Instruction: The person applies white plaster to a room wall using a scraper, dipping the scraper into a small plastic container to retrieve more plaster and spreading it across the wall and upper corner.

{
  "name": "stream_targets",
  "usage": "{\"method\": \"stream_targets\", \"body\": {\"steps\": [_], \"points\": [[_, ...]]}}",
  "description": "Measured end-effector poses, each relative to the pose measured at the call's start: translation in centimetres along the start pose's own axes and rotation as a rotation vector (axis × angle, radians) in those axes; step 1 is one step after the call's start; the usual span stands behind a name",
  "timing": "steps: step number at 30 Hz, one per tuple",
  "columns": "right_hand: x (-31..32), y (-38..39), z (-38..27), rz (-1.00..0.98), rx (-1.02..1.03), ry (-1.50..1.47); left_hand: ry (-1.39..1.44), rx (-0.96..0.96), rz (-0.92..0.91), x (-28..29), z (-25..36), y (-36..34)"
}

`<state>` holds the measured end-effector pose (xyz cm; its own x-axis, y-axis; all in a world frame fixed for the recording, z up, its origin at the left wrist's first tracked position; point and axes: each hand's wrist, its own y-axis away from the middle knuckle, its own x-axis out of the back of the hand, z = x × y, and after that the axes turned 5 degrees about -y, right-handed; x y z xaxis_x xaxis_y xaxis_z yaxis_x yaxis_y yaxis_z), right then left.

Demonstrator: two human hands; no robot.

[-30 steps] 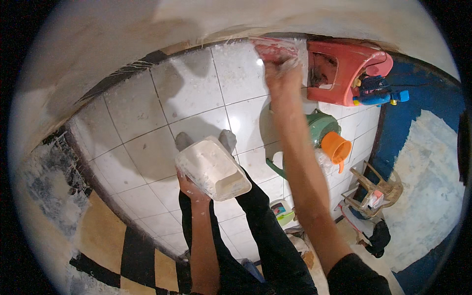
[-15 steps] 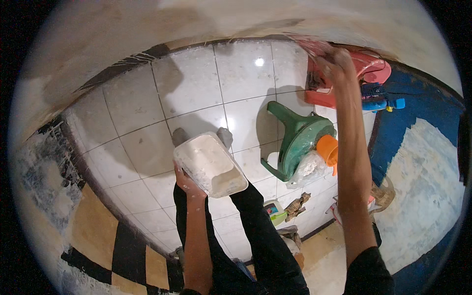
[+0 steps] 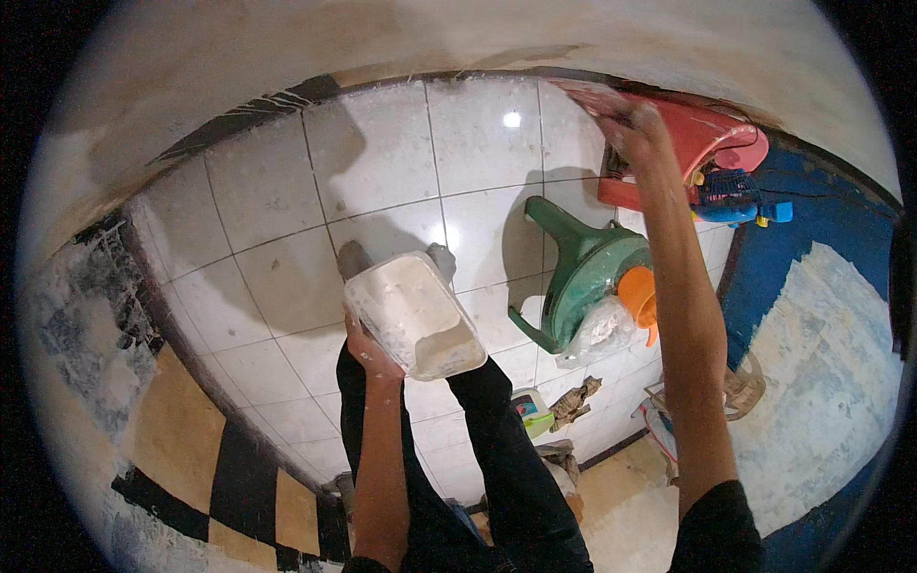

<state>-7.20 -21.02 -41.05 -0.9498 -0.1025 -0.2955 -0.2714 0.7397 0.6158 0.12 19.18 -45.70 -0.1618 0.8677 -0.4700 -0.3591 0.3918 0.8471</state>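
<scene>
My left hand (image 3: 373,351) is closed on the near left side of a white rectangular plastic tub (image 3: 473,355), held above my legs. Whitish paste (image 3: 401,306) lies in it and smears its inner walls. Stretched far forward, my right hand (image 3: 642,136) is closed by the foot of the far wall, its fingers bunched. A flat, pale reddish thing (image 3: 585,98) extends from its fingertips to the wall; blur and the red plastic behind it hide its exact kind.
A green plastic stool (image 3: 573,258) stands right of the tub, bearing a clear bag of white powder (image 3: 602,331) and an orange cup (image 3: 636,290). Beyond my right arm are a red plastic piece (image 3: 712,129) and a blue brush (image 3: 735,196). Walls curve around the white tiled floor (image 3: 382,201).
My right hand has shifted slightly left and down, staying near the wall's foot. The tub and my left hand have barely moved; the whole view has shifted a little.
</scene>
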Motion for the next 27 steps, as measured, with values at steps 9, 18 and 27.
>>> {"method": "stream_targets", "body": {"steps": [9, 18, 27], "points": [[-0.8, -2.1, -0.8, -0.243, 0.205, 0.074, -0.063, -0.037, -0.019, -1.4, 0.4, 0.3], [2.9, -6.6, 2.7, 0.118, 0.059, -0.139, -0.064, -0.037, -0.055, -3.2, 0.1, -0.2], [3.4, -3.1, -1.3, -0.141, 0.328, 0.390, -0.174, -0.046, 0.036, -3.6, -0.2, 0.3]]}}
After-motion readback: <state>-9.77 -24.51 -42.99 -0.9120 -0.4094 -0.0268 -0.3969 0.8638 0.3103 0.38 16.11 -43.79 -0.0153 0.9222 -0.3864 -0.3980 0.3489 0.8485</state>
